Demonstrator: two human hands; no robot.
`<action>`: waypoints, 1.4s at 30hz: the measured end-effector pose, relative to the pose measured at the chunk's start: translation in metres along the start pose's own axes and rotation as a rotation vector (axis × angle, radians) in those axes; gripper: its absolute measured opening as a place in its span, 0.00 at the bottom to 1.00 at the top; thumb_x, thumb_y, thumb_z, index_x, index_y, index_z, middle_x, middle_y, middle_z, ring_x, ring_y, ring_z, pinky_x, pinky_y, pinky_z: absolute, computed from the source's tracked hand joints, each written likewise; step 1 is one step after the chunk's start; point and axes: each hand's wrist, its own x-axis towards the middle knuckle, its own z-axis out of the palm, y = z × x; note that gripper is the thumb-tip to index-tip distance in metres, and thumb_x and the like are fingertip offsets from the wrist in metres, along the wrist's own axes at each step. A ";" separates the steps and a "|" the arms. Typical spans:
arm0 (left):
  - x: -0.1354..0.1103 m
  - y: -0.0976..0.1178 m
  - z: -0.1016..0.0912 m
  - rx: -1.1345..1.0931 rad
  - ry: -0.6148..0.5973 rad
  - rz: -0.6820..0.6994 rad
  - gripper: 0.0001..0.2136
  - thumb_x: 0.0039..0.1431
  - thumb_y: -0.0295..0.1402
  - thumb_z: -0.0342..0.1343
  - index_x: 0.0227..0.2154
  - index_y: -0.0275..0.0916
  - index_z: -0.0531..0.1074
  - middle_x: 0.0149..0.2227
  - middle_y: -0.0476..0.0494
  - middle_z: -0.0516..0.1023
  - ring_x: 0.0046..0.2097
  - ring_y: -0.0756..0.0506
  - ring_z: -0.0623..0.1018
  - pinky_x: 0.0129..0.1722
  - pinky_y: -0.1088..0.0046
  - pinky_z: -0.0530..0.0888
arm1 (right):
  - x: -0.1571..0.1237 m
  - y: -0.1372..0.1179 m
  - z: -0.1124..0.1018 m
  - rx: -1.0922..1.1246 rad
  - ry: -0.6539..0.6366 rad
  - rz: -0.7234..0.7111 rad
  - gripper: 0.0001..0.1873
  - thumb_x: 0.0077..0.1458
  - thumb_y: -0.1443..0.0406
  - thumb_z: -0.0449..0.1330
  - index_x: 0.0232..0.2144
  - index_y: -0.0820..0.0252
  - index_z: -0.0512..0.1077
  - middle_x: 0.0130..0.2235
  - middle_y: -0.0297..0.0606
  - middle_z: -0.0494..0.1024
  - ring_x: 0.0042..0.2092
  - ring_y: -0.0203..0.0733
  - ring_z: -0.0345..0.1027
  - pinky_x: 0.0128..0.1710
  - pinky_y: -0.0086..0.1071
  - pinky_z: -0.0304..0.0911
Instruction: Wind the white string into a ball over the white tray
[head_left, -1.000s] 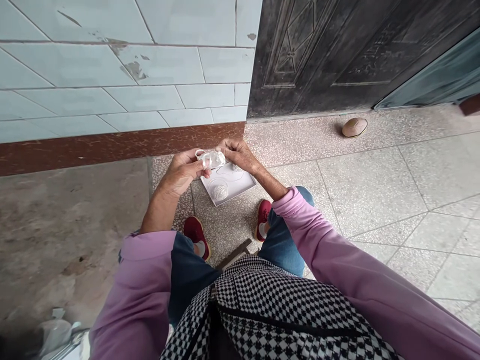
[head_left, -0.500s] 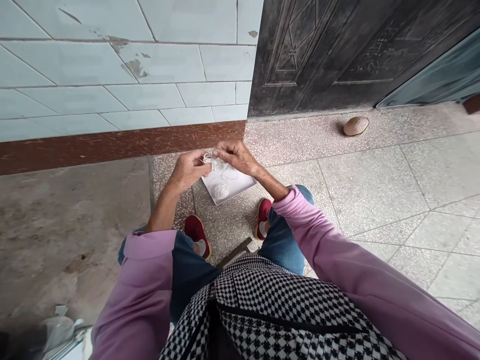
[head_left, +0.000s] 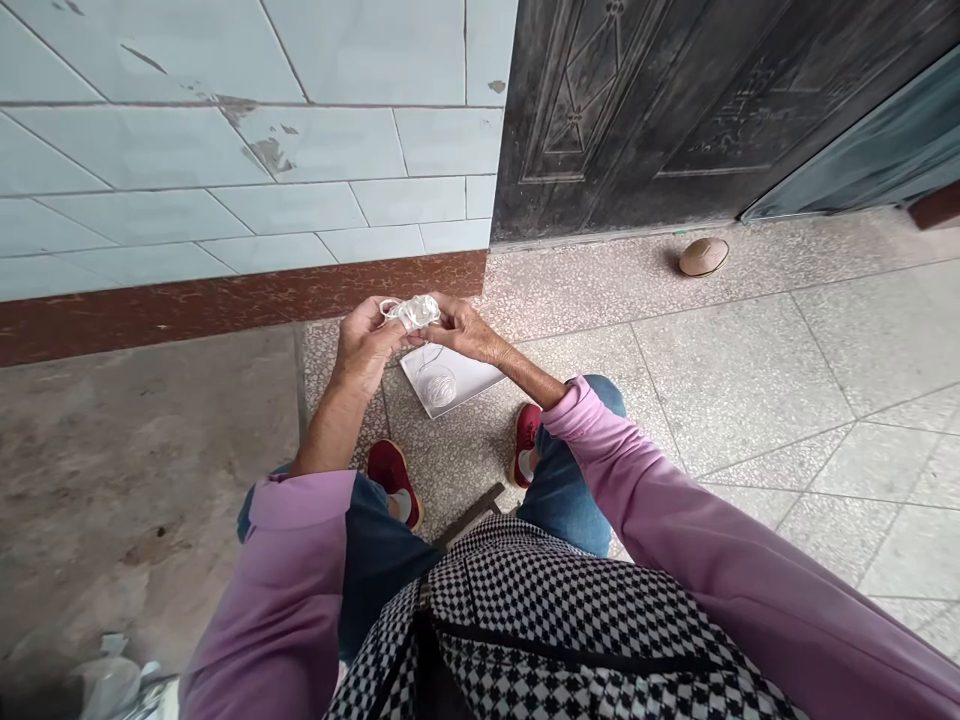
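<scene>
A small white piece of yarn work (head_left: 414, 313), with loops along its edge, is stretched between my two hands. My left hand (head_left: 366, 343) pinches its left end, fingers behind and thumb in front. At its right end my right hand (head_left: 466, 328) grips it with thumb and fingers closed. Whether a hook or needle is among the fingers I cannot make out. Below the hands a white ball of yarn (head_left: 438, 386) rests in a shallow white box lid (head_left: 471, 378) on the floor. A thin strand runs from the ball up toward the hands.
A tiled wall (head_left: 330, 210) with a brown base strip rises ahead, beside a dark carved door (head_left: 592, 110). A round tan object (head_left: 703, 257) lies near the door sill. My red shoes (head_left: 391, 470) flank the lid. Plastic bags (head_left: 109, 685) lie at lower left.
My right hand has come down from above the yarn work to hold its right end. The piece is now spread flatter and turned more toward me.
</scene>
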 end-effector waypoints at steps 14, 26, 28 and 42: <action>0.011 -0.011 0.029 -0.052 -0.059 -0.027 0.34 0.42 0.47 0.94 0.47 0.40 0.85 0.47 0.39 0.91 0.42 0.41 0.90 0.43 0.66 0.93 | -0.026 -0.035 -0.020 0.123 0.243 0.144 0.17 0.83 0.61 0.77 0.43 0.60 0.76 0.38 0.31 0.76 0.40 0.38 0.66 0.42 0.31 0.62; 0.030 -0.009 0.025 0.283 0.090 -0.007 0.19 0.43 0.32 0.82 0.35 0.42 0.78 0.32 0.48 0.83 0.33 0.45 0.80 0.32 0.74 0.77 | -0.051 -0.038 -0.027 -0.276 0.006 0.165 0.15 0.90 0.65 0.65 0.43 0.59 0.79 0.36 0.33 0.77 0.41 0.41 0.72 0.47 0.33 0.63; 0.022 -0.005 0.023 0.321 -0.062 -0.068 0.19 0.40 0.32 0.82 0.35 0.41 0.82 0.31 0.48 0.83 0.32 0.44 0.79 0.30 0.74 0.74 | -0.049 -0.046 -0.033 -0.327 0.063 0.173 0.18 0.89 0.61 0.68 0.40 0.58 0.77 0.36 0.34 0.77 0.43 0.43 0.70 0.47 0.34 0.62; 0.005 0.009 0.014 0.015 -0.093 -0.118 0.33 0.36 0.47 0.94 0.37 0.41 0.78 0.34 0.46 0.84 0.30 0.45 0.83 0.33 0.70 0.85 | -0.032 -0.037 -0.006 -0.217 0.021 0.259 0.22 0.86 0.72 0.63 0.33 0.61 0.76 0.30 0.31 0.75 0.35 0.37 0.68 0.42 0.30 0.60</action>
